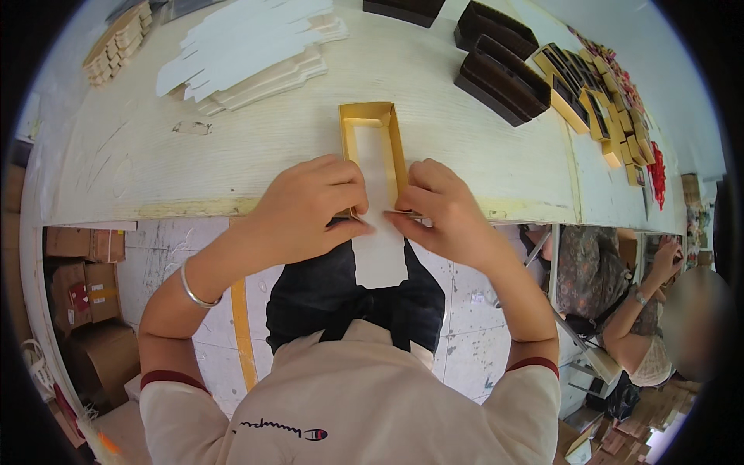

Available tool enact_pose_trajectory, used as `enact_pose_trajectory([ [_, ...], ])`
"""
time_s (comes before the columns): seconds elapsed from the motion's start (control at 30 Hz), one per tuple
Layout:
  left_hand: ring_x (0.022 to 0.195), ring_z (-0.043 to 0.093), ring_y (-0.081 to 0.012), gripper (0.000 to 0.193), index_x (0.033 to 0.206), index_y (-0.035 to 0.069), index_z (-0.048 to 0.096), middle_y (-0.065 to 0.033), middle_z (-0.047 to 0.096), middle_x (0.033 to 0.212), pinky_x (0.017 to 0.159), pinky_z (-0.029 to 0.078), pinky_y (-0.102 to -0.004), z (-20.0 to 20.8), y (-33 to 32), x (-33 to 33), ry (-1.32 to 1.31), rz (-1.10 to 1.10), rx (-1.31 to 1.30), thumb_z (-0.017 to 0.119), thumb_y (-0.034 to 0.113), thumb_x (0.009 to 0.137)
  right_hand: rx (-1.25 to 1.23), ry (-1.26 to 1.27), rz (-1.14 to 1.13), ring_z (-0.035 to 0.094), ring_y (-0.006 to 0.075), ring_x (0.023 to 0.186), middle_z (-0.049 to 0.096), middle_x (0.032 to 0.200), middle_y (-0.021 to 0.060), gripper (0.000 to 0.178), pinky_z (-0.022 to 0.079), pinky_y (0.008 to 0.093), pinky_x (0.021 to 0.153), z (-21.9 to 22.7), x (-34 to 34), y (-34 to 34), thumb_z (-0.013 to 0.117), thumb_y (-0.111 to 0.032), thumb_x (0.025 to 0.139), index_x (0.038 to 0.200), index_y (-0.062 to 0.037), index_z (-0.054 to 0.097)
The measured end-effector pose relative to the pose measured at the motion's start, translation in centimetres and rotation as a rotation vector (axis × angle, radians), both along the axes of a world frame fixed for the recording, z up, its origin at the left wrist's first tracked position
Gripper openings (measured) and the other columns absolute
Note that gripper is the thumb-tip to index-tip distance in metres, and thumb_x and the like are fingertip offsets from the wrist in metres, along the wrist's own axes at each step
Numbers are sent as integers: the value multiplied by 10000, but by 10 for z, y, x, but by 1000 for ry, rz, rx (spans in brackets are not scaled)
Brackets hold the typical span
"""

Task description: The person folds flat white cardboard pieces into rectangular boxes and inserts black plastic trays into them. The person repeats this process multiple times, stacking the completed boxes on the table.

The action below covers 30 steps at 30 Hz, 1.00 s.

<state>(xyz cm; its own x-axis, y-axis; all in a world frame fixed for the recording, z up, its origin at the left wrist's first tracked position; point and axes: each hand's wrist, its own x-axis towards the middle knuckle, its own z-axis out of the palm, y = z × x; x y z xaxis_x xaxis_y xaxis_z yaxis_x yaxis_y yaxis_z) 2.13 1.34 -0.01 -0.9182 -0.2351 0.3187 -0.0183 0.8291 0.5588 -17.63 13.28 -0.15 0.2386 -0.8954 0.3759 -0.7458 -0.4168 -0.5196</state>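
Observation:
A long, narrow cardboard box (394, 139) lies at the table's front edge, with gold walls raised along the far end and both sides. Its white floor runs toward me into an unfolded white flap (380, 263) that hangs past the edge over my lap. My left hand (314, 205) pinches the near left corner, its thumb and fingers closed on a small side flap. Mirroring it, my right hand (438, 203) is closed on the small flap at the near right corner. The fingertips partly hide both corners.
White flat cardboard blanks (248, 46) are stacked at the far left, beside light wooden-looking pieces (120, 43). Dark brown trays (504, 77) stand far right, near several gold boxes (597, 108) and a red bundle (657, 174). Another person (635, 310) sits at right. Brown cartons (85, 287) are under the table.

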Motion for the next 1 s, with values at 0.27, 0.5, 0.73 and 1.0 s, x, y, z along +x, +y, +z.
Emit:
enact_pose_trajectory([
  [0.27, 679, 555, -220, 90, 819, 47, 636, -57, 567, 749, 592, 451, -322, -9, 19, -12, 86, 137, 39, 713, 56, 774, 268, -328, -175, 559, 304, 851, 547, 876, 123, 360, 452, 382, 698, -4, 17, 10, 699, 2, 695, 1019, -44, 548],
  [0.5, 577, 550, -182, 63, 823, 20, 661, -68, 579, 756, 525, 439, -272, -4, 8, -8, -41, 101, 269, 699, 65, 803, -191, 312, -39, 530, 333, 1087, 539, 1223, 173, 533, 470, 362, 860, -5, 14, 34, 670, -7, 691, 1215, -65, 587],
  [0.73, 810, 599, -174, 198, 1036, 16, 622, -94, 621, 884, 691, 479, -271, 5, -5, -4, -60, -4, 587, 635, 163, 904, -16, -649, -134, 542, 134, 687, 586, 846, 61, 333, 427, 259, 599, -28, 24, 6, 665, 59, 806, 1079, -43, 503],
  [1.0, 648, 529, -197, 335, 1181, 57, 417, -124, 589, 907, 601, 433, -299, -21, 8, -10, 220, 121, 574, 608, 130, 916, -143, -487, -269, 511, 96, 632, 561, 786, 62, 403, 411, 224, 561, -29, 32, -5, 625, 66, 861, 1209, -58, 465],
])
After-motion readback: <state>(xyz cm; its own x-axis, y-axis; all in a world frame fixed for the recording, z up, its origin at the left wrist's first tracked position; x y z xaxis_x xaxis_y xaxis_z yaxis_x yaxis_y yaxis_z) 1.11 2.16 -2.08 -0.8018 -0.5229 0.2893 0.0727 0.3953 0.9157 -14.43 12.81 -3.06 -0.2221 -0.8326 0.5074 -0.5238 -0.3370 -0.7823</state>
